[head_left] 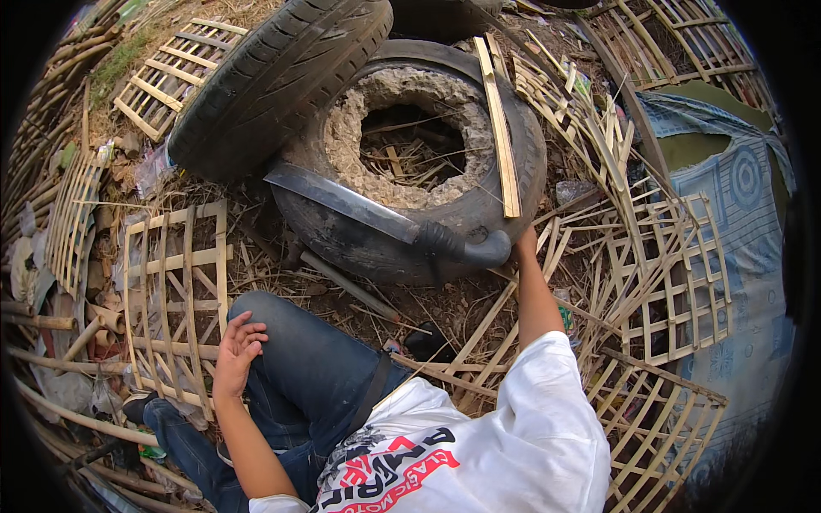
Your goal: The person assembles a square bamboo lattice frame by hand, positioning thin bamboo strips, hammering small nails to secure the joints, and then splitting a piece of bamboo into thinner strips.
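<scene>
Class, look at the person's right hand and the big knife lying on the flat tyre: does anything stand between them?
Nothing visible does. The right hand is at the tyre's edge beside the knife's dark curved handle.

The right hand (523, 248) is mostly hidden behind the machete's dark handle (466, 246)

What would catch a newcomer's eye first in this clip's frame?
Probably the old tyre lying flat at centre, its middle packed with a rough concrete ring, with a big machete resting across its near rim. A second tyre leans over it at upper left. Woven bamboo lattice panels lie all around; the left hand rests on the person's knee, and the right hand reaches to the tyre's edge.
</scene>
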`<state>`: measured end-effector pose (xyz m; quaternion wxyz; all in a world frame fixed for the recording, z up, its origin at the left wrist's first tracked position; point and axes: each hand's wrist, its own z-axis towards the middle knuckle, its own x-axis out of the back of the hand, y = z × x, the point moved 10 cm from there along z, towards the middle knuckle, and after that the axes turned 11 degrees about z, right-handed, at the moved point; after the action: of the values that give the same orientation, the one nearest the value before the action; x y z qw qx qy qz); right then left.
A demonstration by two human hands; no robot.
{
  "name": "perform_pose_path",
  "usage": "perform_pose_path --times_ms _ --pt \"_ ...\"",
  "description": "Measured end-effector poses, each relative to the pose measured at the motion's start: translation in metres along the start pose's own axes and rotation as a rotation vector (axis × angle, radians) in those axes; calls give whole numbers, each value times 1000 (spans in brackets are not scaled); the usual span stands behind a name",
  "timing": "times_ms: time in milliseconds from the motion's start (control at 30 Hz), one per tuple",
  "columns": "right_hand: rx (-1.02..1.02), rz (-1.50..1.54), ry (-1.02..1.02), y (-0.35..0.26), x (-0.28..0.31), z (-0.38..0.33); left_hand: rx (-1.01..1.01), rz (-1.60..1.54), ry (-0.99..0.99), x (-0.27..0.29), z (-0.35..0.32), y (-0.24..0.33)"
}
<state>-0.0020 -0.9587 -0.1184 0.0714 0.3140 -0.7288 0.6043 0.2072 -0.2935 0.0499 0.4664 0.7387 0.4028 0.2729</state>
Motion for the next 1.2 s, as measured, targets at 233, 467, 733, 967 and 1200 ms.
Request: perform_pose_path --times_ms 233,467,733,967,1200 --pt "-113 192 173 -8 4 -25 -6 -144 -24 11 3 -12" --pt "169 -276 299 -58 48 -33 15 -202 -34 22 5 -16" --pt "278 -253 259 -86 82 -31 -9 -259 -82 19 9 -18" --pt "401 -64 189 -83 81 -42 -17 -250 -99 17 10 -19" --pt "272 123 102 -69 84 -54 -31 -193 -85 19 8 -18"
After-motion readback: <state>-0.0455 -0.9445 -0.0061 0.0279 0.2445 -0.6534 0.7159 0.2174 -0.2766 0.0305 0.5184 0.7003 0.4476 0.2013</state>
